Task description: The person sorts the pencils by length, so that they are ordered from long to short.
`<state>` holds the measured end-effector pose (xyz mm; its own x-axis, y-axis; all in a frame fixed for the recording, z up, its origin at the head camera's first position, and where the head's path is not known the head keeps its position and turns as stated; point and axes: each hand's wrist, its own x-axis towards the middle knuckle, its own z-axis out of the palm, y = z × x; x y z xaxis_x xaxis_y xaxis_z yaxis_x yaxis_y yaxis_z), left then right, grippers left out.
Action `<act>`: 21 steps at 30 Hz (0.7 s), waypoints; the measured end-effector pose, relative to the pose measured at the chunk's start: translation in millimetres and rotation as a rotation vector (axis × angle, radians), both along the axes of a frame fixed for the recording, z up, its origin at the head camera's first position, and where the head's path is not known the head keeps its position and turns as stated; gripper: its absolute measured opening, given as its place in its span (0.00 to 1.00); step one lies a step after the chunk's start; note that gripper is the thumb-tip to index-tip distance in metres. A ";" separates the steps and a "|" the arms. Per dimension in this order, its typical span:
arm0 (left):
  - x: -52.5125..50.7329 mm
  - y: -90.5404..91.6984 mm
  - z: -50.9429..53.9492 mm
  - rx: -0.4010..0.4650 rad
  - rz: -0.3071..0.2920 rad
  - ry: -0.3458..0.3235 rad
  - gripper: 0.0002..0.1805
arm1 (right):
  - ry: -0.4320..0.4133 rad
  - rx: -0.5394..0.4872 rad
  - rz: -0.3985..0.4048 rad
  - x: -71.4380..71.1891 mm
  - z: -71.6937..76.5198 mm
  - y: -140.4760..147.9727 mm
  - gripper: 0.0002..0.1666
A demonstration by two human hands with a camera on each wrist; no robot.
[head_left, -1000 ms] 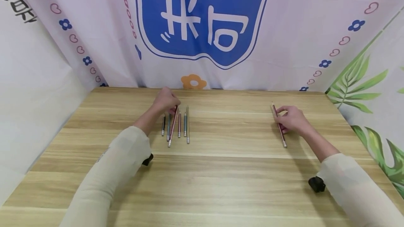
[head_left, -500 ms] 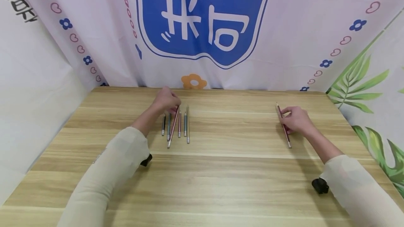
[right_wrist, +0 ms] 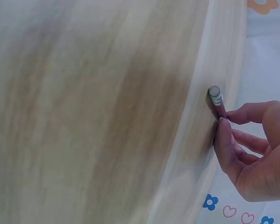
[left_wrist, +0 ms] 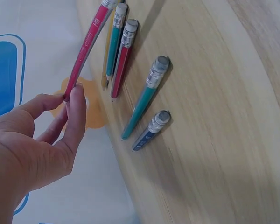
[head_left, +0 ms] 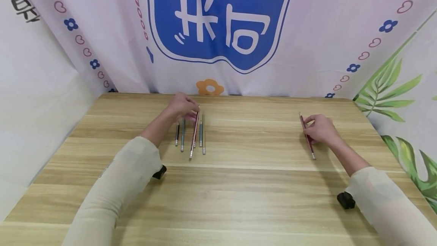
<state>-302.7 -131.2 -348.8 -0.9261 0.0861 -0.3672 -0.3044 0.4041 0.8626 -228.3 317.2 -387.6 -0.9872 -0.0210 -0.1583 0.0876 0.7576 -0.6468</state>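
My left hand [head_left: 184, 106] pinches a long red pencil [head_left: 194, 139] near its far end, fingertips and thumb together. In the left wrist view, this pencil is raised over a row of pencils. That row holds a short dark pencil [left_wrist: 152, 129], a teal pencil [left_wrist: 147, 95], a shorter red pencil [left_wrist: 125, 58], another teal pencil [left_wrist: 114, 46] and a yellowish pencil [head_left: 204, 139]. The head view has the held pencil covering most of the shorter red one. Well to the right, my right hand [head_left: 319, 129] pinches another red pencil [head_left: 308, 141], its eraser end toward me.
A wood-grain table [head_left: 239, 200] lies under everything. Behind it hangs a printed cloth [head_left: 307, 48] that meets the table's back edge. A white sheet with green leaves [head_left: 382, 94] borders the right side. Each wrist carries a small black camera [head_left: 346, 200].
My left hand has shifted slightly right, bringing its red pencil over the shorter red one. My right hand moved a little right with its pencil, then held still.
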 end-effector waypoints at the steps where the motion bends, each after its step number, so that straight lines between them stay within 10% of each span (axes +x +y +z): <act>1: 0.0 0.8 0.4 0.007 0.003 -0.006 0.17 | 0.000 -0.003 0.001 -0.4 0.5 0.4 0.26; 21: 5.1 29.0 5.5 0.126 -0.071 -0.027 0.18 | -0.019 -0.011 0.052 -9.5 3.4 5.5 0.29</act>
<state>-297.5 -102.2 -343.3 -0.9063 0.1976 -0.3737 -0.3025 0.3146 0.8997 -237.8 322.7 -384.3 -0.9815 -0.0741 -0.1764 0.0606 0.7540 -0.6541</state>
